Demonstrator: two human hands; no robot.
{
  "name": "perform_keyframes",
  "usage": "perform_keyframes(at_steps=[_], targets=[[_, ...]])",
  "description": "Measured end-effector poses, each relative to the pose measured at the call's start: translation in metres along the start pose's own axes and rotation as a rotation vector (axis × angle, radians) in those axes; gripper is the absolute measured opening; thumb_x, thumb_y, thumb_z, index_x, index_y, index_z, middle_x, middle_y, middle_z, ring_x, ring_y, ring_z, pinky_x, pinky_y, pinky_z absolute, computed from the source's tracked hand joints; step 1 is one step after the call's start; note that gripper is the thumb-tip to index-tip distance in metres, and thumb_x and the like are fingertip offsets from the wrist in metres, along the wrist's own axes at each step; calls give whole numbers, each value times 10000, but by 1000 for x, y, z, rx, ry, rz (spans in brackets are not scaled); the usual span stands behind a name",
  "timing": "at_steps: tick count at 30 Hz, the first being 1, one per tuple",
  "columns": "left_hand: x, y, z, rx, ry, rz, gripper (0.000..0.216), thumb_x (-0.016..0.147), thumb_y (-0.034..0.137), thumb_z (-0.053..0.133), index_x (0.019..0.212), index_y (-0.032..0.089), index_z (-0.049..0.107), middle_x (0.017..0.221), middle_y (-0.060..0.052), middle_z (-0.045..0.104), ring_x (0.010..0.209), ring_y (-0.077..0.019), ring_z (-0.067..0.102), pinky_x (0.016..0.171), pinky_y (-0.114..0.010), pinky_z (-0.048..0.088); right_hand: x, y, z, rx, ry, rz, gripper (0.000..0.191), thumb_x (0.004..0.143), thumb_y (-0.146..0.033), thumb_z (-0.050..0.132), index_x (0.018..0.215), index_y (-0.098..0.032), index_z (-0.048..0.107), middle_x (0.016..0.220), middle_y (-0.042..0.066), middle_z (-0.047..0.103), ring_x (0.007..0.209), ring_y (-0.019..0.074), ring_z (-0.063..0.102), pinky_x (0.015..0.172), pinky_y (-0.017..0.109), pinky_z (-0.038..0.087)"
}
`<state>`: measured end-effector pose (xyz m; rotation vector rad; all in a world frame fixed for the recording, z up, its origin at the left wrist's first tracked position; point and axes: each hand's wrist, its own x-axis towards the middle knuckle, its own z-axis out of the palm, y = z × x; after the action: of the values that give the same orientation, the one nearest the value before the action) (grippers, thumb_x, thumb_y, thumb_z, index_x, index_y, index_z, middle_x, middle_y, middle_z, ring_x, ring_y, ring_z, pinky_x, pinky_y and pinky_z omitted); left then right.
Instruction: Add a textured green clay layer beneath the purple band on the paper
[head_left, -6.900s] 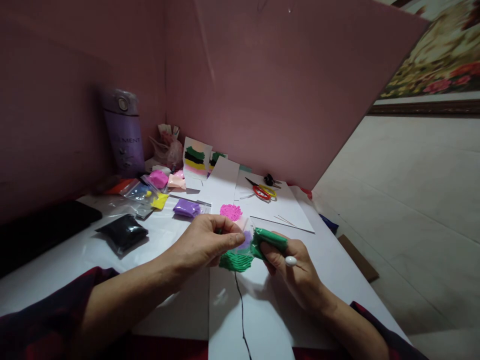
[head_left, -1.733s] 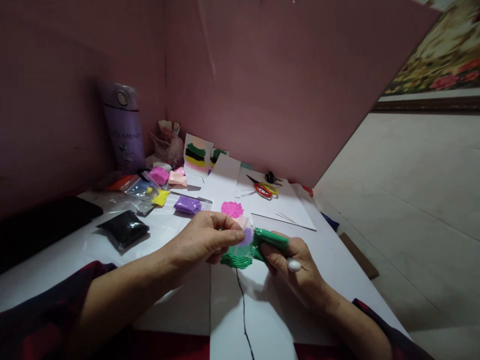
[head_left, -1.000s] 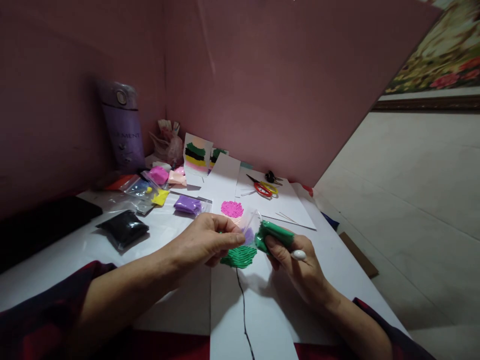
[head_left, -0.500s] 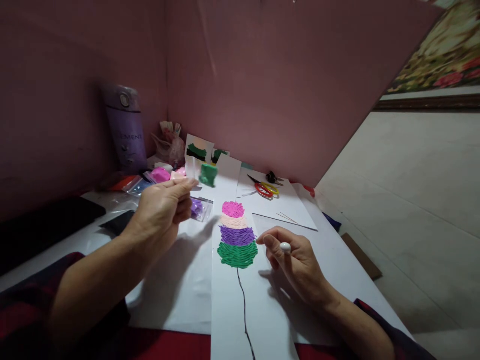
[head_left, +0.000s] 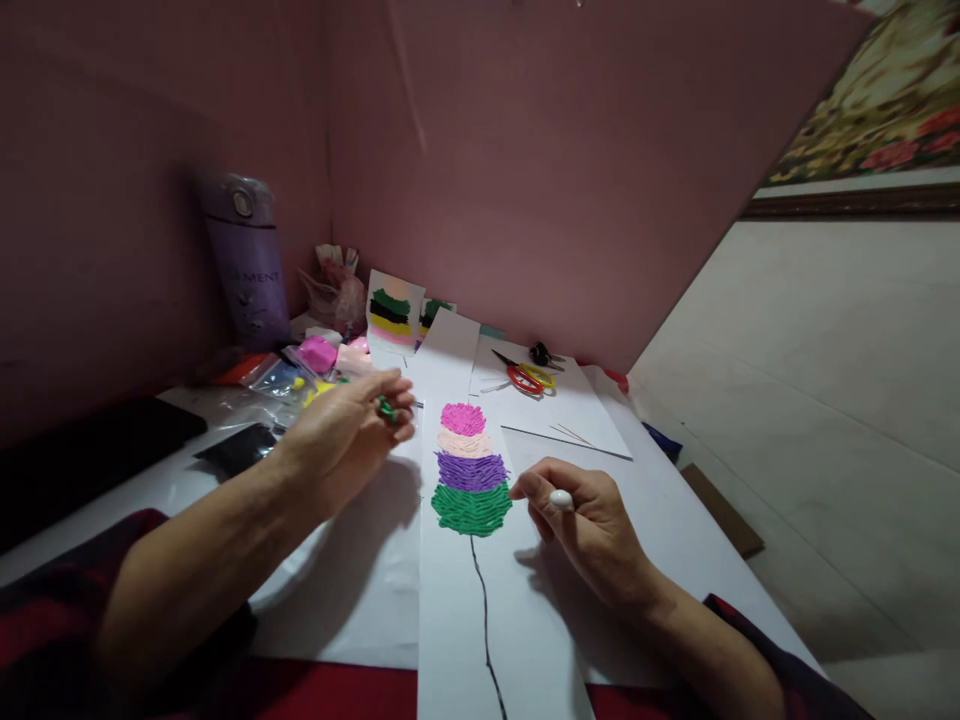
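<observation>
My left hand point(head_left: 360, 430) is raised left of the paper, its fingers curled around a piece of green clay point(head_left: 386, 408). Most of that clay is hidden by the fingers. My right hand point(head_left: 581, 515) grips a thin tool with a rounded white end point(head_left: 561, 499); its working tip is hidden. That hand hovers beside the right edge of a textured green clay band point(head_left: 471, 512) on a white paper strip point(head_left: 450, 610). Above this band lie a purple band point(head_left: 471, 470), a pale peach band point(head_left: 463, 443) and a pink patch point(head_left: 462, 419). A drawn black line runs downward below them.
Scissors point(head_left: 526, 378) and thin sticks point(head_left: 571, 435) lie on paper at the back right. Clay packets point(head_left: 277, 380) crowd the left side, near a purple bottle point(head_left: 247, 260). Cards with coloured bands point(head_left: 393, 305) lean at the back. Pink walls rise behind.
The green clay, which hung beyond my left fingertips, is now drawn into the curled fingers. The left hand has shifted slightly right and turned. My right hand is almost unmoved.
</observation>
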<state>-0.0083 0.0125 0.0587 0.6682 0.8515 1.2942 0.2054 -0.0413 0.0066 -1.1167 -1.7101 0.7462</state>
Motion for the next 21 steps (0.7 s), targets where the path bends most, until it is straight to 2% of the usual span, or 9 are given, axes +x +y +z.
perform_keyframes(at_steps=[3,6,8,11,13,18,21], targets=[[-1,-9,3,46,-120,-214,194,773,-79,484,807,34,638,838,-142,669,726,-156,670,637,-212,565,-1,2,0,-19,-2,-17,362,916,-414,531,684,-154,627,464,-58,407,423,92,347,408,226,290],[-4,-16,4,69,-189,-274,299,733,-159,439,899,1,629,915,-186,702,840,-194,719,777,-209,581,-2,3,0,-57,-8,-40,337,916,-383,542,691,-151,638,475,-57,404,426,90,345,402,223,286],[-5,-19,3,96,-258,-284,268,784,-138,435,914,10,615,874,-183,714,773,-187,732,733,-205,593,-3,3,0,-84,-10,-64,328,913,-371,550,690,-151,645,480,-52,413,434,92,356,409,223,298],[-5,-23,-1,184,-391,-291,168,873,-24,467,893,54,614,744,-107,704,511,-128,673,479,-174,552,-3,2,-1,-128,-10,-98,332,914,-368,552,680,-154,650,490,-41,446,446,95,367,423,227,312],[-3,-26,-3,229,-456,-288,127,892,46,510,864,70,632,685,-58,677,414,-92,600,380,-155,480,-3,2,-1,-155,-19,-117,332,918,-363,548,681,-155,652,502,-34,474,450,94,364,426,228,309],[-1,-30,-8,205,-449,-287,104,874,156,619,875,77,688,595,3,595,409,-57,529,364,-120,407,-4,2,-1,-168,-36,-151,306,923,-339,540,705,-162,662,523,-29,494,460,98,372,430,233,311],[-2,-31,-8,114,-495,-302,250,951,211,494,905,58,686,671,-46,630,450,-74,563,408,-147,442,-4,3,-2,-178,-42,-162,293,921,-323,546,702,-161,653,521,-35,475,463,95,358,434,236,300]])
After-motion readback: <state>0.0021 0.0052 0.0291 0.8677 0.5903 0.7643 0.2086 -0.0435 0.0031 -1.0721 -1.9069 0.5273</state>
